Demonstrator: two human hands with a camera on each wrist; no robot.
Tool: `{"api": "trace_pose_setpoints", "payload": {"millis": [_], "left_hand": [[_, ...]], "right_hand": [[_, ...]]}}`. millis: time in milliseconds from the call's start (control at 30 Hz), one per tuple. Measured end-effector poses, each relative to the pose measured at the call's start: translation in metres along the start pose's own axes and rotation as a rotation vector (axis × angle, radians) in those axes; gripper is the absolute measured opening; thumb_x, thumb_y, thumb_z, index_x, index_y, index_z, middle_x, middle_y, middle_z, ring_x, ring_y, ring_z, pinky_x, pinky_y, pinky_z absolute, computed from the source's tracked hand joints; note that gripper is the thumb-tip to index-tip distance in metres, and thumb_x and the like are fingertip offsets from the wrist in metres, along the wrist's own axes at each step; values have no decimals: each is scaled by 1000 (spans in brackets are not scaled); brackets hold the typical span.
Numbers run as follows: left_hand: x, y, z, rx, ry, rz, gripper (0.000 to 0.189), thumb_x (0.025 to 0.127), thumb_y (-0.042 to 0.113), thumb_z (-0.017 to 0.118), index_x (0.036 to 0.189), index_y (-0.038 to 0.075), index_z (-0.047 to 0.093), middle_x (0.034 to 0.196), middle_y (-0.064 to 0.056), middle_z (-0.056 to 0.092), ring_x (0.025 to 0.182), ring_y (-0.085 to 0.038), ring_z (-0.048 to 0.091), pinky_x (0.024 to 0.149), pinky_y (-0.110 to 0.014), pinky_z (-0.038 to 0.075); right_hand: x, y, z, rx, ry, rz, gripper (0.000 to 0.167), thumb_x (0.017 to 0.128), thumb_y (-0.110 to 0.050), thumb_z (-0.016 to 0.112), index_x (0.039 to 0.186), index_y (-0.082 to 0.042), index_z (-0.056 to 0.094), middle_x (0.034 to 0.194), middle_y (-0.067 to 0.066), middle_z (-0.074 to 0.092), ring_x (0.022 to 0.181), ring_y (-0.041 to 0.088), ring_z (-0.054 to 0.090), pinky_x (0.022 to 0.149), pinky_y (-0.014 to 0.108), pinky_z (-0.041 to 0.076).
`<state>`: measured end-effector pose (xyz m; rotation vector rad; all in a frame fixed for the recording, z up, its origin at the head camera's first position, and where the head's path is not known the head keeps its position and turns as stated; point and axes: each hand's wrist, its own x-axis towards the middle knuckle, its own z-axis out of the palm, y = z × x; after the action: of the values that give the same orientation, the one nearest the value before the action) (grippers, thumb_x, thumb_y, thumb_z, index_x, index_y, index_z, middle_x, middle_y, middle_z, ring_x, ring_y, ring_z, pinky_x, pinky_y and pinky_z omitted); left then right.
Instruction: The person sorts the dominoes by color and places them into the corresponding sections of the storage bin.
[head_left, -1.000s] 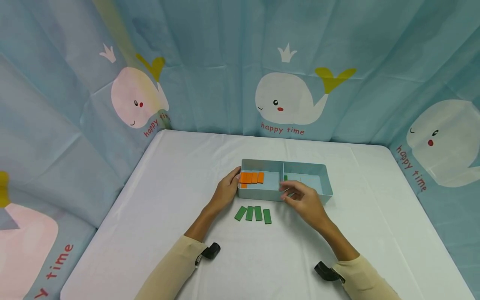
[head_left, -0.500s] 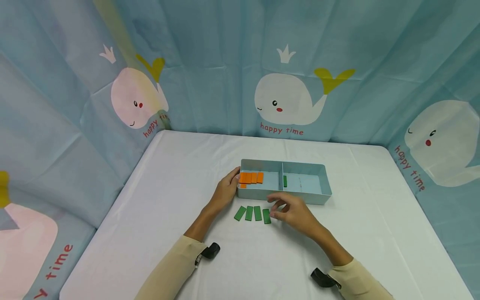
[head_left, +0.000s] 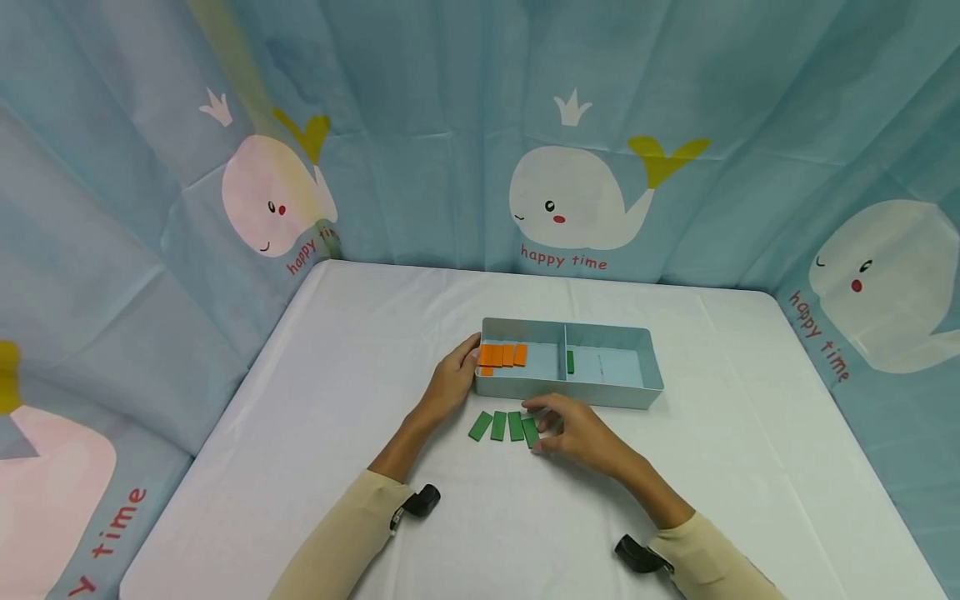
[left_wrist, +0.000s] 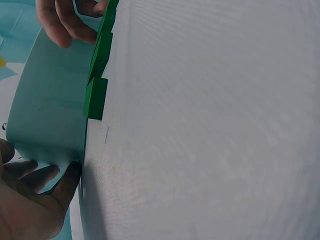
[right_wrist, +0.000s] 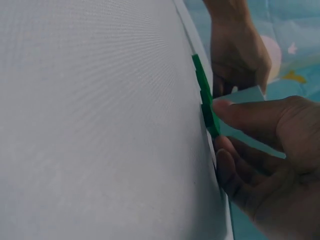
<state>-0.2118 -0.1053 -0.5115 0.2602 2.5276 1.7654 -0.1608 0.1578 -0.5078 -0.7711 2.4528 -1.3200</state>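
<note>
My left hand [head_left: 447, 385] grips the left end of a grey-blue divided box [head_left: 536, 388]; its fingers rest along the end wall in the left wrist view. In front of the box, several green rectangular tiles [head_left: 498, 426] lie in a row on the white cloth. At the right end of that row, my right hand [head_left: 583, 435] pinches the last green tile [head_left: 530, 432] between its thumb and fingers. This tile leans close against its neighbour. Overlapping orange tiles [head_left: 508, 356] lie in the left compartment. One green tile [head_left: 570, 362] lies in the right compartment, beside the divider.
A white cloth [head_left: 360, 350] covers the table. Pale blue curtains [head_left: 420, 167] printed with whales stand behind it and at both sides. A black wrist camera [head_left: 422, 502] sits at the left cuff, another wrist camera [head_left: 637, 554] at the right one.
My right hand has come from over the divider down to the row's right end and taken hold of the last green tile, which has shifted left and tilted. The left hand stays.
</note>
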Motion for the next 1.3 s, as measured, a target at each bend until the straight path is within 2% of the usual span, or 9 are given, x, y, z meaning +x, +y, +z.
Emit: {"api": "trace_pose_setpoints", "payload": {"millis": [467, 1100, 1300], "left_hand": [[0, 0, 0, -6, 4, 2, 53, 117, 23, 39, 165, 0, 34, 170, -12, 37, 160, -29, 31, 131, -50, 26], [-1, 1, 0, -8, -2, -15, 54, 117, 26, 39, 165, 3, 33, 171, -9, 37, 160, -27, 31, 131, -49, 26], [-1, 1, -1, -5, -5, -17, 55, 117, 28, 39, 166, 3, 34, 170, -9, 38, 160, -27, 31, 131, -49, 26]], "right_hand": [[1, 2, 4, -46, 4, 11, 63, 78, 5, 90, 136, -7, 69, 126, 4, 73, 100, 20, 66, 83, 28, 58], [-4, 0, 4, -33, 29, -3, 60, 84, -1, 88, 140, -7, 66, 125, 2, 74, 99, 19, 67, 82, 30, 59], [-7, -3, 0, -16, 47, 15, 61, 85, 0, 87, 141, -8, 66, 124, 1, 73, 102, 19, 69, 85, 31, 62]]}}
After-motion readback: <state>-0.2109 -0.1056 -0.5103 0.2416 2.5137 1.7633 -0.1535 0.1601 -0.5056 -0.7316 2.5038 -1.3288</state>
